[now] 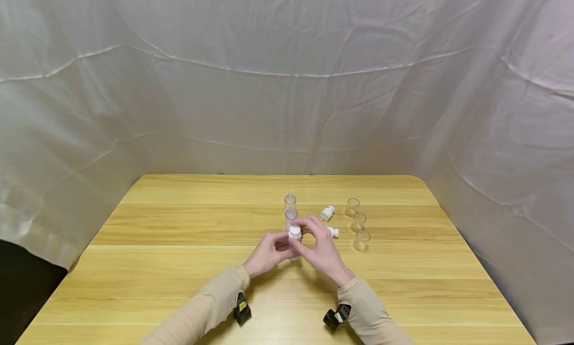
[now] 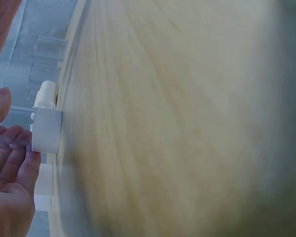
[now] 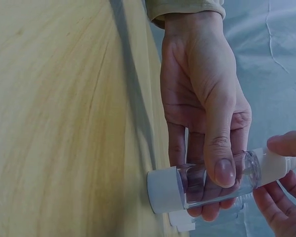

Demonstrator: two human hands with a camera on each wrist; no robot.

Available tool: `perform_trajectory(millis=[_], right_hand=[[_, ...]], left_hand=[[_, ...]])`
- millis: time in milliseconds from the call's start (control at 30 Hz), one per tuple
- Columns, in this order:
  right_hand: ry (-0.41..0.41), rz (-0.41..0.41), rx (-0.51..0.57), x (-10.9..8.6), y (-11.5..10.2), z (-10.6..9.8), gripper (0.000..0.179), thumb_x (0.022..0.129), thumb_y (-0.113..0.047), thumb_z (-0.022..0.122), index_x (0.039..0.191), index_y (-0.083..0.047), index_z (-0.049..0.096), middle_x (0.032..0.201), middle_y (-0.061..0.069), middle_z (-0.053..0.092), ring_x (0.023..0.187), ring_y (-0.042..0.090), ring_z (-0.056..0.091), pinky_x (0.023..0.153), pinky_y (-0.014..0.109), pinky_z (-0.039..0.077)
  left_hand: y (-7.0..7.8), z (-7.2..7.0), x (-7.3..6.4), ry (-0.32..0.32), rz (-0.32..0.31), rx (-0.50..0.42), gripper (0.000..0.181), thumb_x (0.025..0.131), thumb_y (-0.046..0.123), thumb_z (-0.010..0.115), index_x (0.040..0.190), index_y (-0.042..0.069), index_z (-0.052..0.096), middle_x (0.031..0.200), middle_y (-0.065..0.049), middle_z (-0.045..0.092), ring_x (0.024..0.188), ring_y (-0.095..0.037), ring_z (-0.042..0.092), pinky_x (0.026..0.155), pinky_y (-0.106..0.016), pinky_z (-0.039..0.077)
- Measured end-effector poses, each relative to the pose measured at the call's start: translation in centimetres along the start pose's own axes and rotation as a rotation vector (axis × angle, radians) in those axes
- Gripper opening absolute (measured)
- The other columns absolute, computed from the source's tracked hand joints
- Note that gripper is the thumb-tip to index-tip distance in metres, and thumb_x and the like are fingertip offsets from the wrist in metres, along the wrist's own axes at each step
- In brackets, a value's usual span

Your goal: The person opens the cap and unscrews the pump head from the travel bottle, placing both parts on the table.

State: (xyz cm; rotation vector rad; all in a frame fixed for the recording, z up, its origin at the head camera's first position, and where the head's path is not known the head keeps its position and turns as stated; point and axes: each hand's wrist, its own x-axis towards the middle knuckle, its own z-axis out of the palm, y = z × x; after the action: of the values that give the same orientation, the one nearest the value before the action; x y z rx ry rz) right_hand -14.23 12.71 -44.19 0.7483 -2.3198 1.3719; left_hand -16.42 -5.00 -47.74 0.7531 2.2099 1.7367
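My left hand (image 1: 267, 255) grips the clear body of a pump bottle (image 3: 194, 190) that stands upright on its white base (image 3: 165, 191). In the right wrist view the left thumb lies across the front of the bottle, with the fingers round behind. My right hand (image 1: 322, 248) pinches the white pump head (image 3: 274, 165) at the bottle's neck between thumb and fingers. Whether the thread is fully seated cannot be made out. The left wrist view shows the white base (image 2: 46, 131) beside the left fingers (image 2: 26, 170); the bottle's upper part is out of frame there.
Two more clear bottles, a farther one (image 1: 290, 201) and a nearer one (image 1: 291, 215), stand in line behind the held bottle. Two white pump heads (image 1: 327, 213) lie right of them, one partly behind the right hand. Three clear caps (image 1: 359, 222) form a row farther right on the wooden table (image 1: 179, 235).
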Motion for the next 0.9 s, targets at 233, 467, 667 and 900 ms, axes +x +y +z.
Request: perform_trajectory(millis=[233, 467, 667, 900], right_hand=[[-0.018, -0.010, -0.012, -0.06, -0.02, -0.01, 0.038, 0.083, -0.001, 0.076, 0.120, -0.004, 0.065, 0.114, 0.010, 0.068, 0.101, 0.023, 0.065, 0.091, 0.035, 0.061], [0.004, 0.003, -0.004, -0.05, -0.09, 0.09, 0.040, 0.082, -0.003, 0.079, 0.120, -0.004, 0.065, 0.113, 0.010, 0.066, 0.100, 0.022, 0.065, 0.091, 0.034, 0.061], [0.014, 0.005, 0.007, 0.00, -0.14, 0.18, 0.037, 0.082, 0.000, 0.078, 0.117, -0.002, 0.066, 0.111, 0.011, 0.066, 0.097, 0.023, 0.066, 0.090, 0.034, 0.062], [0.013, -0.015, -0.025, -0.06, -0.06, 0.26, 0.039, 0.081, -0.002, 0.078, 0.117, -0.004, 0.066, 0.113, 0.009, 0.067, 0.100, 0.022, 0.065, 0.091, 0.036, 0.060]], left_hand=[[0.02, 0.07, -0.01, 0.000, 0.003, -0.015, 0.043, 0.091, 0.003, 0.071, 0.131, -0.006, 0.060, 0.133, -0.027, 0.064, 0.123, -0.040, 0.064, 0.105, -0.028, 0.056], [-0.02, 0.05, 0.01, 0.007, -0.001, 0.005, 0.043, 0.091, 0.006, 0.072, 0.131, -0.004, 0.061, 0.133, -0.025, 0.064, 0.122, -0.038, 0.065, 0.104, -0.028, 0.056], [-0.04, 0.03, 0.02, 0.003, -0.012, 0.010, 0.047, 0.090, 0.008, 0.073, 0.133, -0.004, 0.059, 0.136, -0.023, 0.063, 0.124, -0.037, 0.064, 0.106, -0.031, 0.055], [-0.04, 0.04, 0.05, -0.004, -0.006, -0.021, 0.042, 0.091, 0.004, 0.071, 0.130, -0.006, 0.061, 0.132, -0.026, 0.065, 0.122, -0.039, 0.064, 0.104, -0.026, 0.056]])
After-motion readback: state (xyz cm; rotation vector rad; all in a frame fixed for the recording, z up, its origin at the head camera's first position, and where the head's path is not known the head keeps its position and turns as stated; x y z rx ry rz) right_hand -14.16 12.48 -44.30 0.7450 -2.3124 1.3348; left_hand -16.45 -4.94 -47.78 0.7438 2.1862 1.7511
